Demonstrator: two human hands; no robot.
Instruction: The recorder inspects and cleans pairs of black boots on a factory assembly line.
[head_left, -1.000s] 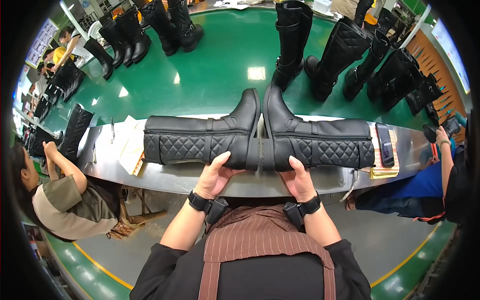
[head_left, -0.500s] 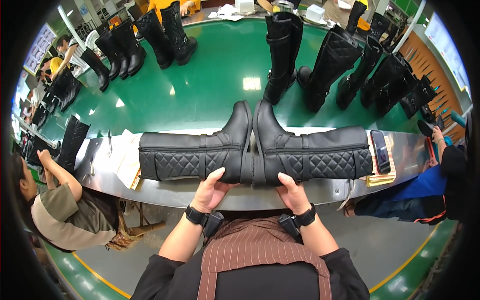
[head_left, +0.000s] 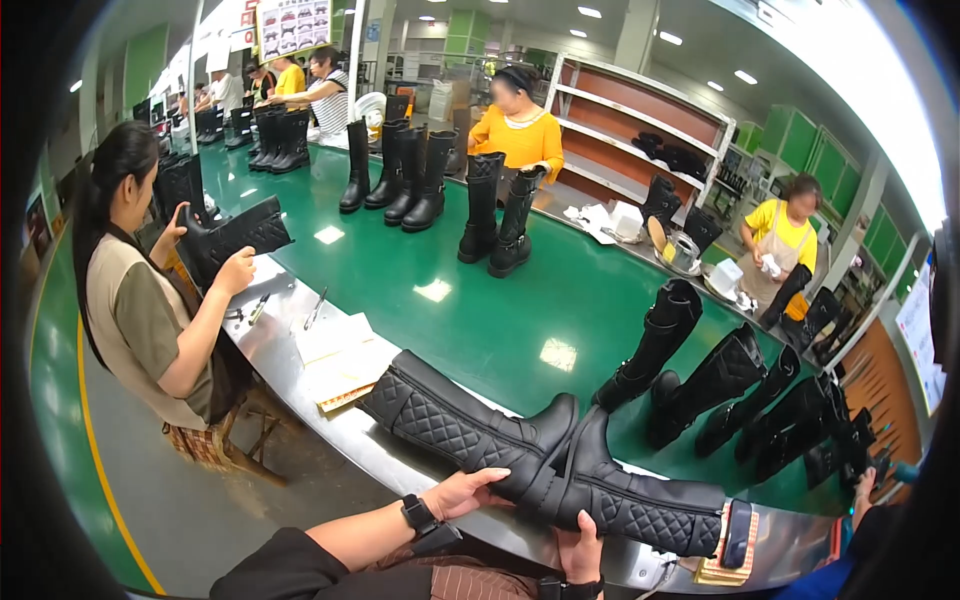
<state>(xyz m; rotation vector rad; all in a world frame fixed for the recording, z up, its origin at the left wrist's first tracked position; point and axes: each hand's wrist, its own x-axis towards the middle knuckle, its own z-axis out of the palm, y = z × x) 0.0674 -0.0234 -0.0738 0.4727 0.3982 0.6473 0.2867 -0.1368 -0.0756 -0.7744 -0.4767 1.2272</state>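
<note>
Two tall black boots with quilted shafts and side zips lie on their sides, soles facing each other, along the metal table edge. My left hand [head_left: 466, 493] is closed on the left boot [head_left: 455, 420] near its heel, thumb on top. At the right boot [head_left: 640, 505], my right hand [head_left: 580, 549] grips the heel area, thumb up and the other fingers largely hidden beneath. The toes point away from me onto the green tabletop [head_left: 400, 300].
Paper sheets [head_left: 340, 355] lie beyond the left boot's shaft. A phone [head_left: 738, 535] rests on a yellow pad by the right shaft. Upright boots [head_left: 655, 340] stand at the right and far side. A seated co-worker [head_left: 150, 270] at left handles a boot [head_left: 240, 240].
The view has swung up and to the left, bringing co-workers and shelving into sight. Both hands stay on the boots, which still lie sole to sole.
</note>
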